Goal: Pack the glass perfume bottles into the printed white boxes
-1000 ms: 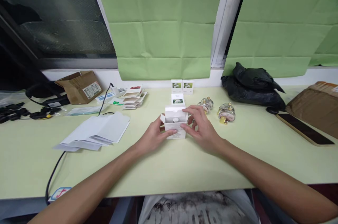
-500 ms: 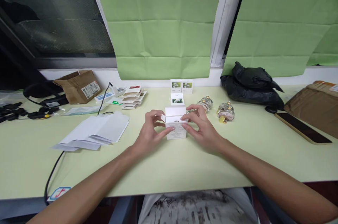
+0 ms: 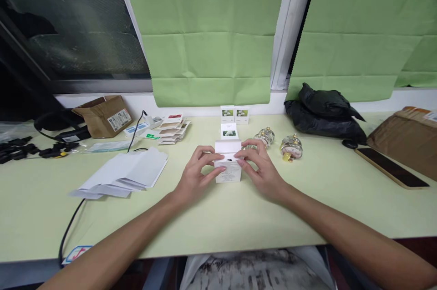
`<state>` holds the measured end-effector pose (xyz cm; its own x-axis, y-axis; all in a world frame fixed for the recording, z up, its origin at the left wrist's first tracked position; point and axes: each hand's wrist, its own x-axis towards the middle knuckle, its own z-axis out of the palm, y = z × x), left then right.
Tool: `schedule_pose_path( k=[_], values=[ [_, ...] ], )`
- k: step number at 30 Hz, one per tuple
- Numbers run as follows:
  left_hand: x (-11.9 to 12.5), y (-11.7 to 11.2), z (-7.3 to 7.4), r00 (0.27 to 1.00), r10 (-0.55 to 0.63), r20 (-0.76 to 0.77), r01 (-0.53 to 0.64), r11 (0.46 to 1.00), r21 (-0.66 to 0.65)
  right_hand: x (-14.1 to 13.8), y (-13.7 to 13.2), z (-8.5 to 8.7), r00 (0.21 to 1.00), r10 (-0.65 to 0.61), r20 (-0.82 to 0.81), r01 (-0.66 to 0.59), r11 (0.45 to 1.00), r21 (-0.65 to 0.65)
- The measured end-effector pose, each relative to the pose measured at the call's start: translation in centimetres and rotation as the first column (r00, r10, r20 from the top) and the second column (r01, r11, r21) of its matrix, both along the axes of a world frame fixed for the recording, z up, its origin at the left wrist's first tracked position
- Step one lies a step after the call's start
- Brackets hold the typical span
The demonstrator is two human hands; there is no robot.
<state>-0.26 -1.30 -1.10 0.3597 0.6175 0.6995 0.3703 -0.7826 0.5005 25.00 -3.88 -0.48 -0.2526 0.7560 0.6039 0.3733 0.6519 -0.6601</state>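
Observation:
A small white carton (image 3: 228, 174) with fine print stands upright on the table between my hands, its top lid (image 3: 228, 146) raised at the back. My left hand (image 3: 200, 172) grips its left side, thumb on the front and fingertips on the left top flap. On the other side my right hand (image 3: 262, 169) holds the carton in the same way, fingers bent over the right top flap. Between the fingertips a small dark spot shows at the top opening. Directly behind stands another white box (image 3: 229, 132) with a flower picture.
Two picture boxes (image 3: 235, 114) stand at the back. Glass ornaments (image 3: 292, 146) with gold parts sit right of my hands. White papers (image 3: 124, 171), stacked packets (image 3: 175, 128) and an open cardboard box (image 3: 102, 116) lie left; a black bag (image 3: 324, 112) and a phone (image 3: 391, 168) lie right.
The carton's left top flap, which stuck out before, is now folded inward under my left fingertips. My left fingers have moved over the top. My right hand has barely moved.

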Motion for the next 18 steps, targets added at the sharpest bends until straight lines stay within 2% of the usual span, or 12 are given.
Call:
schedule_pose_path(
  k=[4, 8, 10, 15, 18],
  values=[
    [-0.1, 0.1, 0.1, 1.000, -0.001, 0.013, 0.000, 1.000, 0.015, -0.2, 0.1, -0.3, 0.999, 0.005, -0.037, -0.005, 1.000, 0.007],
    [-0.1, 0.2, 0.2, 0.999, 0.015, 0.036, -0.015, 1.000, 0.010, -0.8, 0.2, -0.8, 0.969, -0.016, -0.245, 0.005, 0.999, -0.044],
    [-0.1, 0.1, 0.3, 0.999, 0.010, 0.045, -0.010, 1.000, -0.003, -0.9, 0.3, -0.9, 0.956, -0.019, -0.293, 0.002, 0.998, -0.057],
    [0.5, -0.1, 0.9, 0.987, -0.042, 0.158, 0.065, 0.988, -0.141, -0.7, 0.1, -0.2, 0.991, 0.019, -0.135, -0.011, 0.998, 0.057],
    [1.2, -0.3, 1.3, 0.976, -0.013, 0.218, 0.064, 0.972, -0.227, -0.5, 0.0, 0.0, 0.999, 0.011, -0.044, -0.006, 0.994, 0.113]
  ],
)
